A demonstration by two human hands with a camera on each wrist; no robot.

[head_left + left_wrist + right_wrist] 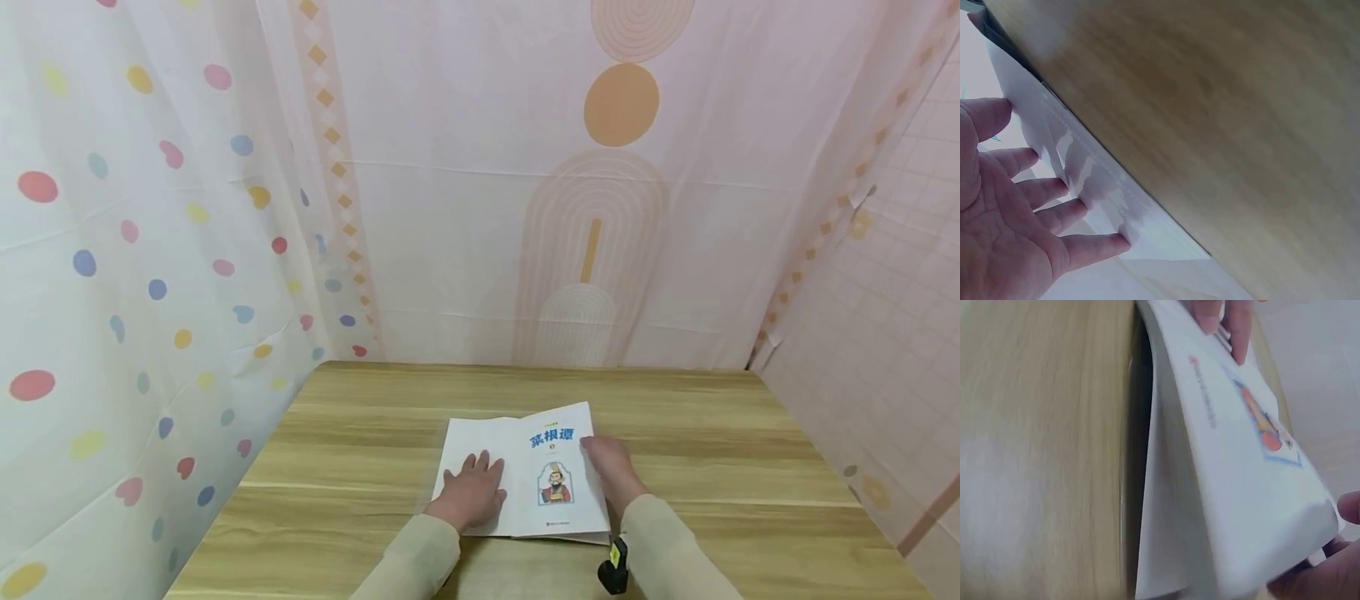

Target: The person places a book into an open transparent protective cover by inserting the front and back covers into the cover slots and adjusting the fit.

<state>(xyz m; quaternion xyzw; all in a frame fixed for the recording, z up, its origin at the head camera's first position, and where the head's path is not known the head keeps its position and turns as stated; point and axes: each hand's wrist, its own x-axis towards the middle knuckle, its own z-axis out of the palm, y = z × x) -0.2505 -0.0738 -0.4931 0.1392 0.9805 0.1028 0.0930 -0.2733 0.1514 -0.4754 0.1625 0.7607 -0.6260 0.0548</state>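
An open book (521, 492) lies on the wooden table in the head view. Its left page is blank white; the right page (558, 450) carries a blue title and a small drawing of a bearded figure in red. My left hand (471, 492) rests on the left page, its fingers spread; the left wrist view shows the fingertips (1121, 242) against the white paper. At the right page's outer edge, my right hand (611, 468) pinches the page between thumb and fingers. In the right wrist view that page bows upward, with a gap over the sheets beneath.
The wooden table (360, 467) reaches back to a hanging curtain (450, 250) with arch patterns. Dotted fabric (195, 250) hangs on the left, and checked fabric (892, 333) on the right. A black strap device (615, 567) sits at the right wrist.
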